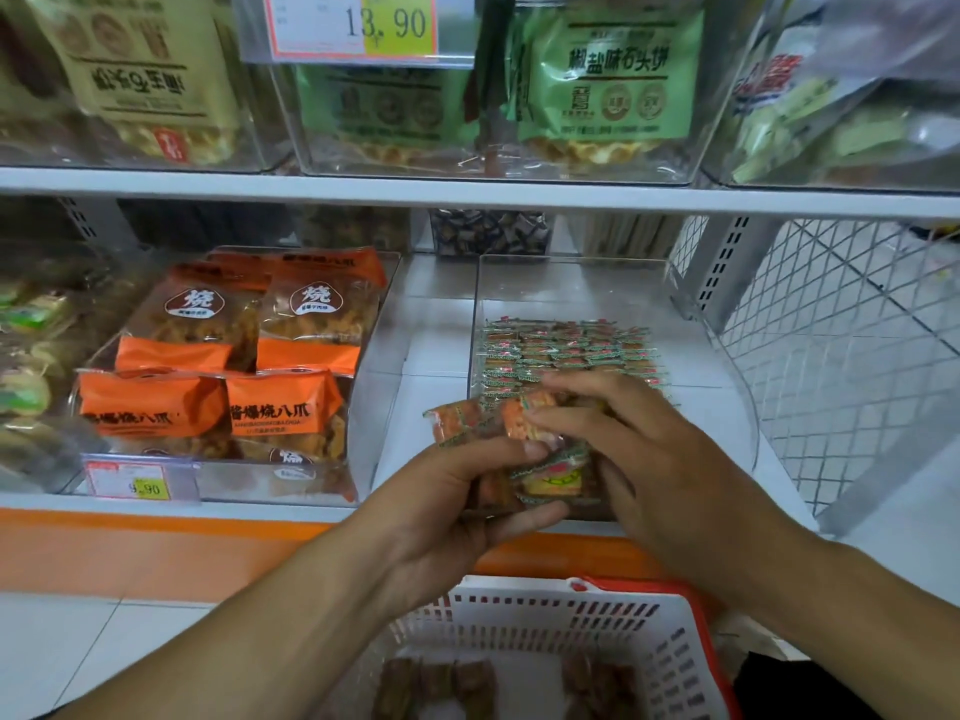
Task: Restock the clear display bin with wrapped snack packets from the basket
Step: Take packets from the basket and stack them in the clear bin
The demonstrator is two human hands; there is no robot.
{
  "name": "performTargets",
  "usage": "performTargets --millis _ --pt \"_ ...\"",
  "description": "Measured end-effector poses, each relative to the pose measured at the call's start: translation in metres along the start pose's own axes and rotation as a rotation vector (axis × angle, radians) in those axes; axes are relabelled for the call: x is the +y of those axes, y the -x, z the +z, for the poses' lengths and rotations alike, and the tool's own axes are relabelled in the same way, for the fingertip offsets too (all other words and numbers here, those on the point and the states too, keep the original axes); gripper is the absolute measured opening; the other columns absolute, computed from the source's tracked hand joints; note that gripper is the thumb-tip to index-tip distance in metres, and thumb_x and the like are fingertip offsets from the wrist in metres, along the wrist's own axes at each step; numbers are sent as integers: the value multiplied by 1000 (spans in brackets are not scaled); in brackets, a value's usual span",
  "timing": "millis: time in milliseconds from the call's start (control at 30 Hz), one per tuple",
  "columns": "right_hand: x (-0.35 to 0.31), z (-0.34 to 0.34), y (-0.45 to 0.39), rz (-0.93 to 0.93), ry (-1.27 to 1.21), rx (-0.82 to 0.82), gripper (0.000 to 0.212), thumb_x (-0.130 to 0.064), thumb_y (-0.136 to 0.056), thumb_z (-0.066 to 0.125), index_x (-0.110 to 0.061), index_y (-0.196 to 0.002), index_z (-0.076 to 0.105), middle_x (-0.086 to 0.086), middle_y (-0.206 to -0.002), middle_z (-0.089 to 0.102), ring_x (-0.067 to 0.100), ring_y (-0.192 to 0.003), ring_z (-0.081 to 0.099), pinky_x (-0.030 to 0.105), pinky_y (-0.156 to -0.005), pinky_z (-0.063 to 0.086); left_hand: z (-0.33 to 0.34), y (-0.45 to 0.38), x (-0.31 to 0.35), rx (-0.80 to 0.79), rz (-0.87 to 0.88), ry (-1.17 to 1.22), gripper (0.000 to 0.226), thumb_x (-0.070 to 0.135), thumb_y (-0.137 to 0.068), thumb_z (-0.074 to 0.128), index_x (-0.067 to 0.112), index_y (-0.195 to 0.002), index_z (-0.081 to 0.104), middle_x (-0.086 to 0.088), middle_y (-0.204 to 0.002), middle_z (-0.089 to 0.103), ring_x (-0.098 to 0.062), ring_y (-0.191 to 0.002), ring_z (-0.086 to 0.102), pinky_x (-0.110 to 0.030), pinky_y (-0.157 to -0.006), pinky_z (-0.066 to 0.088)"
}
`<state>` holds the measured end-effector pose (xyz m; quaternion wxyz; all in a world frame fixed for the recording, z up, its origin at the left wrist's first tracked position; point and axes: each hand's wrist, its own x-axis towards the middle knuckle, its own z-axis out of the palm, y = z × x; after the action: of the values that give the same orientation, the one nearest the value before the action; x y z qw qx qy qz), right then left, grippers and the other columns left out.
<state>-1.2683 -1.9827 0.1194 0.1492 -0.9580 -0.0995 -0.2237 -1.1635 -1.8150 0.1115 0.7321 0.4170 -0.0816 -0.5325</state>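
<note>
Both hands, left and right, have fingers curled round a stack of packets at the near edge of the bin, so we should square them, then lay them beside the far rows.

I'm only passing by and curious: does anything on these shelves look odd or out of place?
One thing: the beige packet in the upper left bin stands upside down, its print inverted, while the green packet beside it reads upright. Nothing looks spilled or torn.
</note>
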Motion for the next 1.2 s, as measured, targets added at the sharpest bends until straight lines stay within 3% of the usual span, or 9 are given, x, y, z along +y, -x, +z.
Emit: performTargets --millis 133,433,500,600,700,767,833,1033,1200 --pt "7 -6 0 -58 104 21 55 14 -80 72 -13 -127 68 4 -138 60 28 -119 60 46 -83 58 -5 2 2 31 -34 -60 27 1 -74 78 14 -98 82 -14 -114 76 -27 -101 75 -34 -70 62" --pt "11 -7 3 -73 80 144 32 -6 -88 62 -13 -116 73 -5 -126 69 22 -108 66 42 -75 59 -6 8 8 25 -64 97 63 6 -67 82 4 -128 66 -22 -120 73 -36 -101 75 -38 -65 64" --pt "13 -8 3 -40 66 161 33 0 -86 72 -15 -115 74 -5 -121 71 19 -107 65 38 -83 58 -4 8 8 16 -45 96 49 2 -64 80 6 -113 73 -21 -114 75 -36 -98 76 -39 -65 64" --pt "15 -12 4 38 29 233 32 -7 -90 72 -23 -118 73 -15 -116 69 6 -106 61 16 -94 47 -7 5 8 73 23 94 40 -7 -59 72 6 -97 69 -19 -99 78 -34 -89 78 -39 -63 65" --pt "12 -19 6 257 -339 224 33 -31 -93 67 -46 -122 66 -23 -111 70 1 -100 66 9 -83 49 -11 3 9 128 126 42 45 -9 -61 71 7 -103 64 -18 -95 78 -34 -87 78 -38 -64 65" --pt "5 -21 5 440 -838 100 33 -34 -90 68 -46 -121 69 -13 -108 75 6 -95 73 13 -75 55 -10 3 8 134 198 -23 44 -8 -64 70 6 -105 63 -16 -92 78 -32 -86 78 -39 -68 65" --pt "1 -15 8 648 -1076 26 40 -35 -83 70 -38 -123 70 -7 -106 77 11 -92 75 14 -68 55 -8 3 6 128 249 -57 48 -9 -65 68 7 -110 59 -14 -84 78 -29 -79 78 -40 -68 65" --pt "-7 -6 12 747 -1069 14 39 -40 -80 70 -36 -118 71 2 -102 77 27 -83 76 23 -57 54 -2 1 1 107 325 -140 35 -6 -64 75 26 -78 78 -17 -101 78 -35 -89 77 -37 -67 63" --pt "-9 0 13 807 -1039 37 36 -34 -80 74 -31 -116 72 3 -99 77 25 -80 76 27 -60 56 3 -1 -7 105 365 -186 35 2 -61 86 26 -85 76 -16 -97 78 -31 -83 77 -33 -65 62"
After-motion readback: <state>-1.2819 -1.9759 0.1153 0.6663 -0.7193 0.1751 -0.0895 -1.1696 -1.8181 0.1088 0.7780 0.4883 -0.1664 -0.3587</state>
